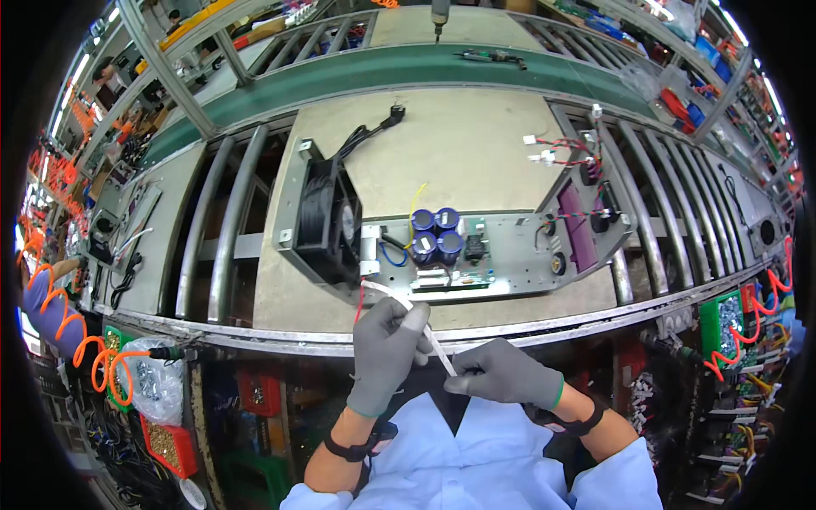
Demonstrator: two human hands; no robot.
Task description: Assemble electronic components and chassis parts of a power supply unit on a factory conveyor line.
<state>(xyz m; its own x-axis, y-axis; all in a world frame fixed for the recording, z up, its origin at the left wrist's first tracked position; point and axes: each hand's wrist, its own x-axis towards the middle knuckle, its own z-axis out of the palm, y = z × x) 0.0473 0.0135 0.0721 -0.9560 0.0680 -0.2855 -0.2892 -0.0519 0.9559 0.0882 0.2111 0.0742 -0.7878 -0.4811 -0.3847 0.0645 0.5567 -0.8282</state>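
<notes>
My left hand (382, 344), in a grey glove, pinches a thin white sleeve-like strip (439, 349) between thumb and fingers. The strip slants down to my right hand (507, 372), gloved too, whose fingertips are closed on its lower end. Its upper end lies by the near left edge of a grey metal chassis (510, 263), where a thin red wire (359, 299) also hangs. A black fan (331, 212) stands upright at the chassis's left end. In its middle, a circuit board carries several blue capacitors (437, 235). Whether the strip joins the red wire is unclear.
The chassis rests on a beige board (476, 136) between metal rollers (229, 221). Loose connector leads (565, 153) rise from its right end; a black power cord (370, 132) lies behind the fan. Overhead hangs a screwdriver (439, 17). Screw bins (170, 446) and orange coiled hoses (106, 361) flank me.
</notes>
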